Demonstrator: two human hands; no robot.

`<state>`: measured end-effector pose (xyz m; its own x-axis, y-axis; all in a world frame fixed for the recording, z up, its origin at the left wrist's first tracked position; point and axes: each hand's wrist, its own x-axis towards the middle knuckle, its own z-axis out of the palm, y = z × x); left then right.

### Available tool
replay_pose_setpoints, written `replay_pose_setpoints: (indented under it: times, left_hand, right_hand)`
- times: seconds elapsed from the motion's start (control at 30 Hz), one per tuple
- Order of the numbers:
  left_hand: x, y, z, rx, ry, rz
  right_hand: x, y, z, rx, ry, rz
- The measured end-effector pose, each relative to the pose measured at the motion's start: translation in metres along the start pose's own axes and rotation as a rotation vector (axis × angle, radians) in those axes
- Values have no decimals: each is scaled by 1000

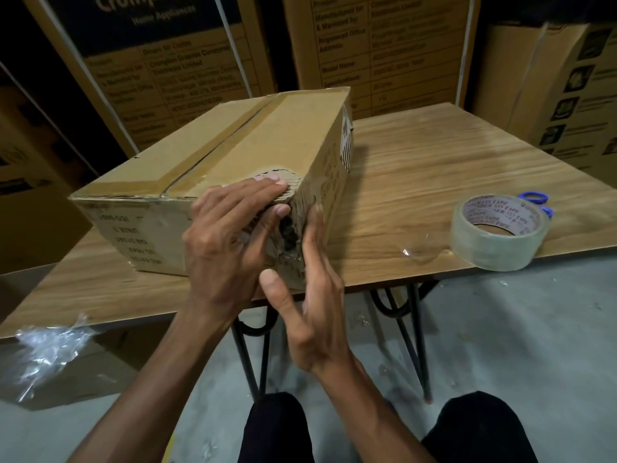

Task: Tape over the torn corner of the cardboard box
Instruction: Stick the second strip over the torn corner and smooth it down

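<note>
Wooden table on grey floor, stacked cartons behind

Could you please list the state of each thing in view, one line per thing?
cardboard box: closed, lying on the table, near corner torn with corrugation exposed.
left hand: flat, pressing on the torn corner.
right hand: open, fingers against the box's right side by the corner.
tape roll: lying flat on the table, untouched, loose end sticking out.
scissors: behind the roll, mostly hidden.
table: standing, bearing everything.
</note>
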<state>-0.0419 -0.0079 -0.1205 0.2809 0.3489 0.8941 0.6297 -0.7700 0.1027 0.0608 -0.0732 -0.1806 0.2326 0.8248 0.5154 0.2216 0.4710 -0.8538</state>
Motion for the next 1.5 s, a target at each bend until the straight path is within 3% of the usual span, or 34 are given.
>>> replay_pose_setpoints:
  times: [0.17, 0.33, 0.57, 0.77, 0.97, 1.17, 1.33, 1.5]
  left_hand:
    - [3, 5, -2, -16, 16, -15]
    - [3, 5, 0, -18, 33, -12]
    - [6, 9, 0, -40, 41, -9]
    - [5, 4, -1, -24, 22, 8]
    - [4, 5, 1, -22, 40, -4]
    - [5, 5, 0, -14, 30, -17]
    - [5, 6, -2, -31, 7, -36]
    - [6, 6, -2, -33, 6, -46]
  right_hand:
    - [12, -12, -16, -50, -108, 126]
    - [18, -27, -9, -179, -125, -65]
    - [6, -13, -12, -322, -192, 61]
    - [11, -24, -3, -269, -107, -47]
    - [-1, -7, -9, -363, -188, 189]
    - [13, -28, -6, -347, -94, -22]
    - [3, -11, -14, -455, -208, 177]
    - [17, -28, -7, -302, -89, -74]
